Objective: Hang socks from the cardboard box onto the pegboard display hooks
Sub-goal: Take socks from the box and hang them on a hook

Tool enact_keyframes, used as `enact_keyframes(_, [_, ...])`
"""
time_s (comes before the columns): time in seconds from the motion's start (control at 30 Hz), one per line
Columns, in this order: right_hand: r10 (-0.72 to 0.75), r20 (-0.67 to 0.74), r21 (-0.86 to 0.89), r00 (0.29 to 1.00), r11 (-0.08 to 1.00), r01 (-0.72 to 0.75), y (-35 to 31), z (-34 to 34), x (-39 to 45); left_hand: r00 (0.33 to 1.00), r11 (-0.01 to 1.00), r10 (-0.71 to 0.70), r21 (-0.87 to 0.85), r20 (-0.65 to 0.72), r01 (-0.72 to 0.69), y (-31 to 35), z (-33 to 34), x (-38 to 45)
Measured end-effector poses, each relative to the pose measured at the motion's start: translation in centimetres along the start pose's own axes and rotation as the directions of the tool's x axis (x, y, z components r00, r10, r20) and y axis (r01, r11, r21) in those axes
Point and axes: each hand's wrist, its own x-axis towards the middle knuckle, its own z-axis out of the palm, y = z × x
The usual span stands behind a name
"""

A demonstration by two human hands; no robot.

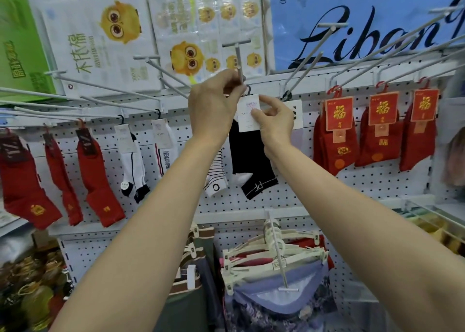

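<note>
1 head-worn wide-angle view faces the pegboard [289,201] squarely from close range, tilted slightly up: the tissue packs [100,42] on the shelf above the pegboard fill the top edge, hangers [271,258] below it sit low. Both forearms reach up from the bottom corners toward the pegboard's upper middle. Hooks [309,52] above the pegboard bow outward toward the lens.

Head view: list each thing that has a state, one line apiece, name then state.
black sock: hanging from its white card, not yet released
white card: pinched by both hands, its black hanger at the hook
display hook: bare, left hand at its tip
left hand: gripping the hanger at the hook
right hand: pinching the card
red socks: hung on hooks
</note>
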Motion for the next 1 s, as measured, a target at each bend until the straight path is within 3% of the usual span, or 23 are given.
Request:
enact_keyframes(0.37, [0.013, 0.011, -0.153, 1.000, 0.988, -0.011, 1.2, 0.1, 0.0, 0.999, 1.000, 0.007, -0.025, 0.044, -0.006, -0.4, -0.3, -0.1])
enact_keyframes(0.53, [-0.122, 0.033, -0.301, 0.992, 0.945, 0.126, 0.3, -1.7, -1.2, 0.996, 0.997, -0.025, 0.078, 0.080, 0.019, -0.6, -1.3, -1.5])
enact_keyframes(0.63, [-0.223, 0.077, -0.344, 0.972, 0.909, 0.236, -0.6, -3.4, -2.8, 0.993, 0.973, 0.048, 0.218, 0.112, -0.071, -0.6, -2.3, -3.6])
enact_keyframes(0.83, [-0.516, 0.180, -0.427, 0.838, 0.726, 0.539, -3.3, -9.2, -7.8, 0.958, 0.866, 0.246, 0.410, 0.150, -0.287, 0.7, -4.0, -8.8])
enact_keyframes(1.0, [-0.678, 0.191, -0.485, 0.710, 0.564, 0.669, -4.9, -15.7, -12.6, 0.947, 0.850, 0.250, 0.424, 0.199, -0.313, 4.5, -5.6, -14.2])
